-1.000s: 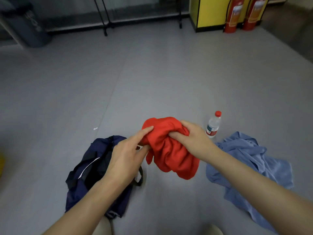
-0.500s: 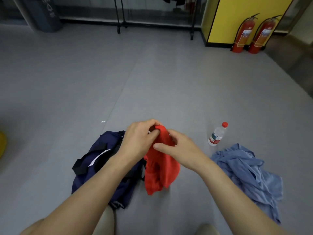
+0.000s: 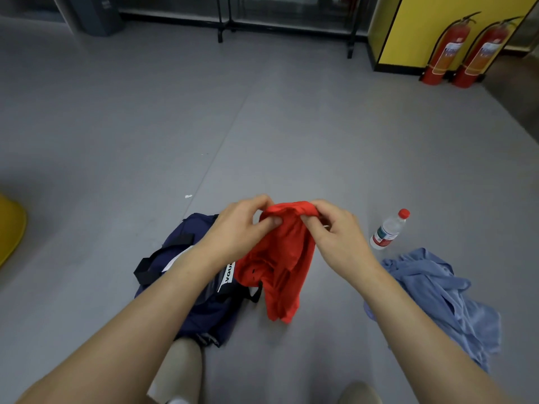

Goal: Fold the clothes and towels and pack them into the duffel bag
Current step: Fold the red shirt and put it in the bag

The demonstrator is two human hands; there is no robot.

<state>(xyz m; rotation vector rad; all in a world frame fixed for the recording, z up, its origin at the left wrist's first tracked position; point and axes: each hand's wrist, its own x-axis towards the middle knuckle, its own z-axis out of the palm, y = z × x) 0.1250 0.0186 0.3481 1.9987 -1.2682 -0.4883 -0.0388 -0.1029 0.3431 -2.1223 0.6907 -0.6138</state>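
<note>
Above the grey floor [image 3: 262,118], both hands hold a crumpled red fabric garment [image 3: 280,258] by its top edge: the left hand [image 3: 242,225] and right hand [image 3: 335,231] each pinch the hem close together, letting the cloth hang free, probably so it can be spread for folding. Below sits the navy blue fabric duffel bag [image 3: 186,258], with a rumpled light blue shirt [image 3: 437,293] lying unfolded to the right, near a clear plastic water bottle [image 3: 389,228].

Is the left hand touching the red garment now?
Touching. The head view shows the left hand pinching the top edge of the red garment.
</note>
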